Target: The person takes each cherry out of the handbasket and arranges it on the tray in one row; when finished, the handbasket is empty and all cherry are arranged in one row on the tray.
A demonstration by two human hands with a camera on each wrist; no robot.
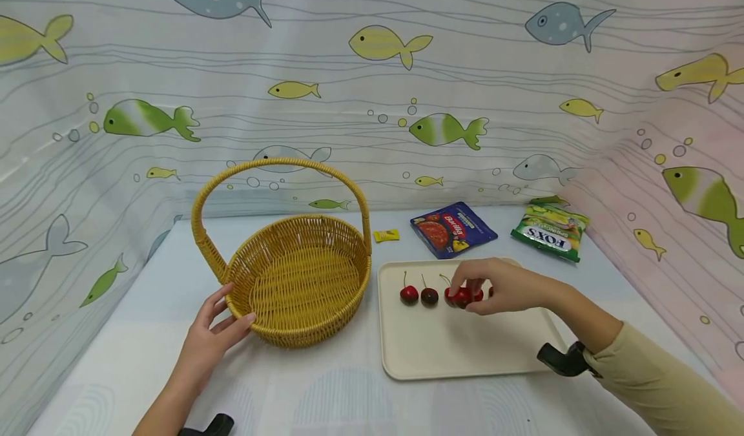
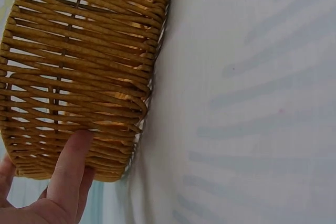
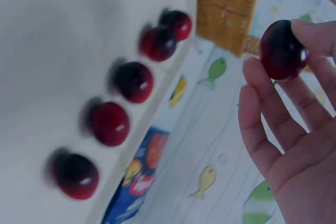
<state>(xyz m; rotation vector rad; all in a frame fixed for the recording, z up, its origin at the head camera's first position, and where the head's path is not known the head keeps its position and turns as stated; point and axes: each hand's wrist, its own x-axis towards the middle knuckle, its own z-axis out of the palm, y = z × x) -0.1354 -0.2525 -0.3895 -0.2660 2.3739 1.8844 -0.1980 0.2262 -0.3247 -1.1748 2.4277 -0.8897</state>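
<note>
A round yellow-brown wicker basket [image 1: 302, 287] with a tall arched handle stands left of centre. My left hand [image 1: 212, 332] touches its near left side, fingers by the foot of the handle and thumb at the front rim. In the left wrist view, a straight digit rests on the woven wall [image 2: 79, 77]. My right hand [image 1: 500, 287] is over the cream tray [image 1: 442, 352]. Between its thumb and fingers it pinches a dark red cherry [image 3: 283, 51]. Several other cherries [image 3: 109, 124] lie in a row on the tray, partly hidden by that hand in the head view.
Behind the tray lie a blue Barilla pouch [image 1: 453, 229] and a green FOX'S bag [image 1: 551, 231]. A small yellow packet [image 1: 386, 236] is beside the basket's right rim. Fish-patterned curtain [image 1: 349, 113] closes off the back and sides of the white table [image 1: 325, 397].
</note>
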